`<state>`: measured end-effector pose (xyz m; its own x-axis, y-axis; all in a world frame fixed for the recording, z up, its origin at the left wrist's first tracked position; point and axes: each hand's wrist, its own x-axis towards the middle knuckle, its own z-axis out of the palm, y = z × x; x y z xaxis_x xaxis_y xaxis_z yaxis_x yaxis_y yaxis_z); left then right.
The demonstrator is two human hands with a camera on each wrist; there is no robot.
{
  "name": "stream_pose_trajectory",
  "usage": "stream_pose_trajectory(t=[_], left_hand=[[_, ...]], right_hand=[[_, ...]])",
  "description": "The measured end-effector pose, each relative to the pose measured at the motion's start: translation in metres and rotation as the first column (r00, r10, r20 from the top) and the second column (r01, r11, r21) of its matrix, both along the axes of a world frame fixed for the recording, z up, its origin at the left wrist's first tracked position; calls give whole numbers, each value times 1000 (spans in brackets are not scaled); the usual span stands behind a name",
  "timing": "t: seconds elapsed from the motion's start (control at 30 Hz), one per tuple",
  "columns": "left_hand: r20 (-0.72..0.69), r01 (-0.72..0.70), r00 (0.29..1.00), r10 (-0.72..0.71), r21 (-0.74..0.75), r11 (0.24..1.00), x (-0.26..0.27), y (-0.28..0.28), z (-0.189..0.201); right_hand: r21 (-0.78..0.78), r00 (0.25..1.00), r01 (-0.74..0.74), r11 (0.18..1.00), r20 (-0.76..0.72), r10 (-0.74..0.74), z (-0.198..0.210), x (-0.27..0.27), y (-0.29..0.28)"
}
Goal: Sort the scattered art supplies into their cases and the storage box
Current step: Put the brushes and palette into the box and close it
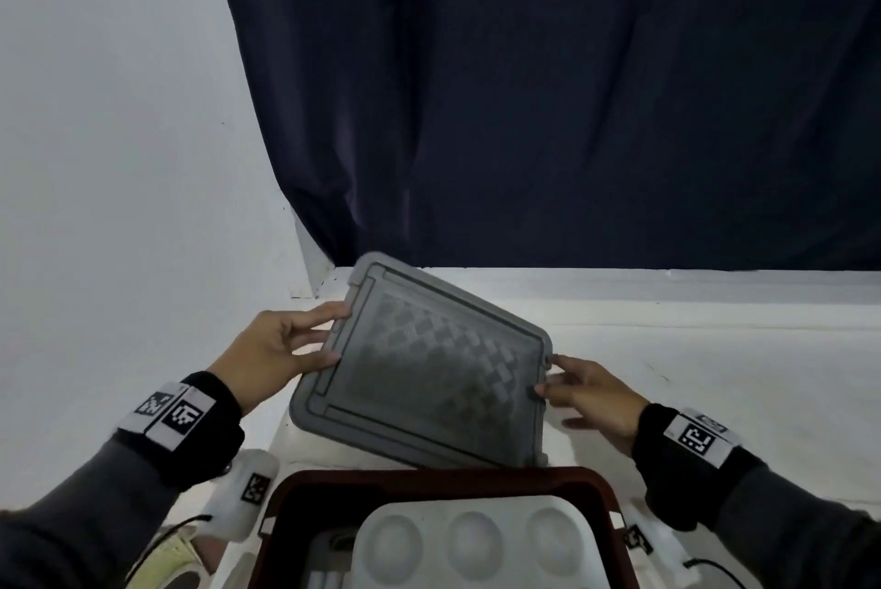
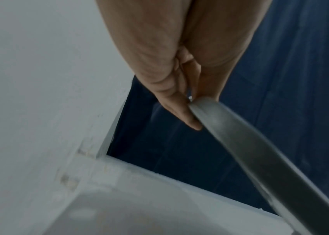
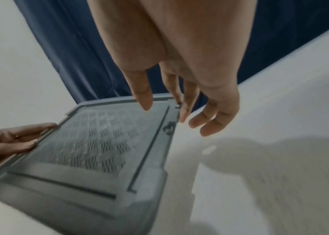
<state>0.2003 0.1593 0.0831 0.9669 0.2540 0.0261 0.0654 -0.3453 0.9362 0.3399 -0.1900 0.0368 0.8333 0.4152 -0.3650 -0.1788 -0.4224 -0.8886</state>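
A grey storage-box lid [image 1: 429,364] with a checkered top hangs tilted over the table, beyond the dark red storage box [image 1: 615,507]. My left hand [image 1: 336,334] pinches the lid's left rim, thumb on top and fingers underneath; the left wrist view shows this pinch [image 2: 191,111] on the lid's rim [image 2: 240,135]. My right hand [image 1: 548,376] is at the lid's right edge. Its fingers are straight, and the thumb and index tips touch the rim. In the right wrist view the right hand [image 3: 163,111] spreads over the lid [image 3: 99,143]. A white paint palette [image 1: 472,541] lies inside the box.
The white table [image 1: 715,350] runs right and back to a dark blue curtain [image 1: 524,87]. A white wall closes the left side. Pale items [image 1: 333,560] lie in the box left of the palette. A yellowish object [image 1: 181,550] shows below the table's left edge.
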Motion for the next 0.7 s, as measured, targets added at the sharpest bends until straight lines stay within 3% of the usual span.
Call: stream_pose_trajectory(t=[0.1, 0.3, 0.5, 0.7], left_hand=[[139, -29, 990, 15, 103, 994, -9, 4, 33], [332, -121, 936, 118, -11, 993, -40, -10, 79], [307, -126, 937, 169, -156, 980, -96, -40, 93], [155, -115, 978, 137, -143, 983, -168, -73, 53]], right_hand=[[93, 973, -6, 996, 230, -15, 32, -6, -2], [219, 810, -56, 974, 580, -84, 97, -19, -4], [303, 800, -27, 953, 578, -161, 130, -67, -18], [174, 814, 68, 982, 560, -155, 84, -134, -49]])
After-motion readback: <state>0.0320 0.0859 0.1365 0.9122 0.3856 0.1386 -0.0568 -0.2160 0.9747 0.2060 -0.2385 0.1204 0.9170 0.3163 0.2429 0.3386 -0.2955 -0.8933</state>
